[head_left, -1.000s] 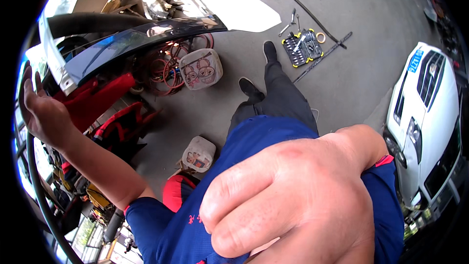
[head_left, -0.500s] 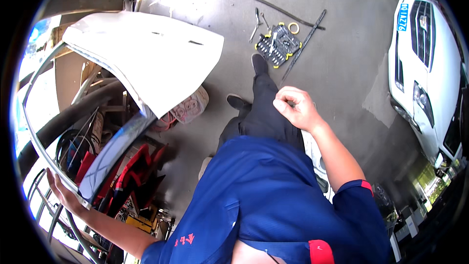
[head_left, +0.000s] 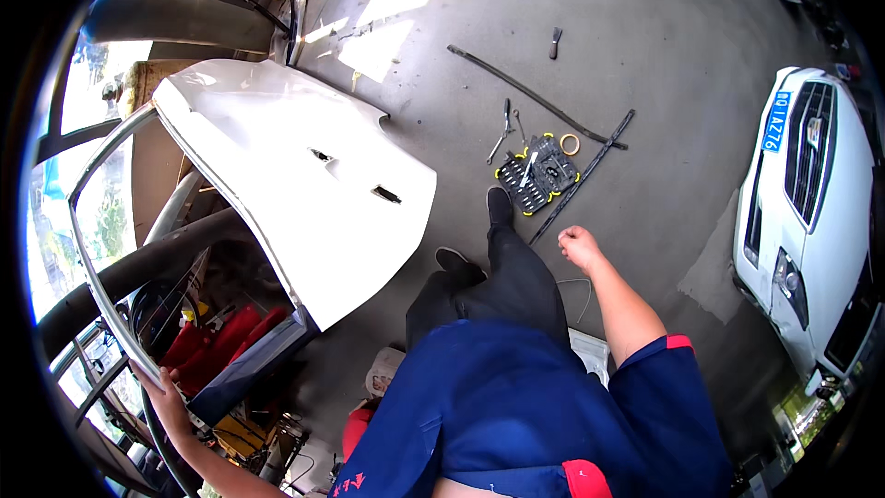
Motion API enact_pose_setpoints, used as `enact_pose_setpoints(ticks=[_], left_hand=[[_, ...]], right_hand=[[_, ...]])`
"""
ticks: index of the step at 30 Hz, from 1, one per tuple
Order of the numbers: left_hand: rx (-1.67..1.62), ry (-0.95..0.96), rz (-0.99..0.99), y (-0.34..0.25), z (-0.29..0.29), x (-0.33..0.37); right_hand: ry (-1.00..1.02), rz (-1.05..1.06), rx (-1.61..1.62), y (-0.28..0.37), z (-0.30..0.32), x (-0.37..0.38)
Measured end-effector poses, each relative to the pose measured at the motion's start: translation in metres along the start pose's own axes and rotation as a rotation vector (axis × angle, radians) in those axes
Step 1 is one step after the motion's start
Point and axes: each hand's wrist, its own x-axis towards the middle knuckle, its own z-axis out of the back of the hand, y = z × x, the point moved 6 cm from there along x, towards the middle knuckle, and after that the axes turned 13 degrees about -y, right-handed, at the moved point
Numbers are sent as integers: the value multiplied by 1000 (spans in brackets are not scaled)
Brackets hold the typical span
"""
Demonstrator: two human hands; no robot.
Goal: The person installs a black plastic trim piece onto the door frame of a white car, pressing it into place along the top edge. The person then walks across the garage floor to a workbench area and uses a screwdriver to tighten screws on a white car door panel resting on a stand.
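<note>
A white car door panel (head_left: 323, 184) with a bare window frame stands tilted to my left, two dark openings in its outer skin. My left hand (head_left: 169, 406) grips the lower part of the window frame (head_left: 103, 300), fingers around its edge. My right hand (head_left: 579, 244) hangs in the air over the floor beside my right leg, its fingers curled closed, and I see nothing in it. Beyond my shoes lies an opened tool case (head_left: 537, 175) with sockets in rows, a roll of tape (head_left: 570, 144) beside it.
Two dark strips (head_left: 544, 101) cross on the floor near the case, with a pair of pliers (head_left: 505, 120) and a scraper (head_left: 555, 42) around them. A white car (head_left: 802, 212) stands at the right. Red parts (head_left: 207, 346) and a thick dark tube (head_left: 189, 240) sit behind the door.
The door has swung and tilted, so its outer face shows more, and my left hand has moved with its frame. My right hand is farther from my body. The view has shifted upward.
</note>
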Motion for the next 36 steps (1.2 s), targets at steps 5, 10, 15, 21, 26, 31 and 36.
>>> enact_pose_setpoints(ticks=[5,10,15,21,26,31,36], left_hand=[[17,-21,-61,-12,-2,-5],[-72,-82,-3,-17,-3,-20],[84,-110,-43,-46,-9,-27],[395,-144,-34,-40,14,-43],[668,-498,-59,-143,-17,-74],[-212,225,520,-350,-266,-120],[-410,1151,451,-549,-420,-154]], right_hand=[[18,84,-121,87,-14,6],[143,375,-498,201,-7,27],[32,254,-349,314,48,61],[33,197,-708,400,82,180],[183,561,-856,518,30,279],[359,630,-652,734,-21,238],[401,611,-496,843,-8,280]])
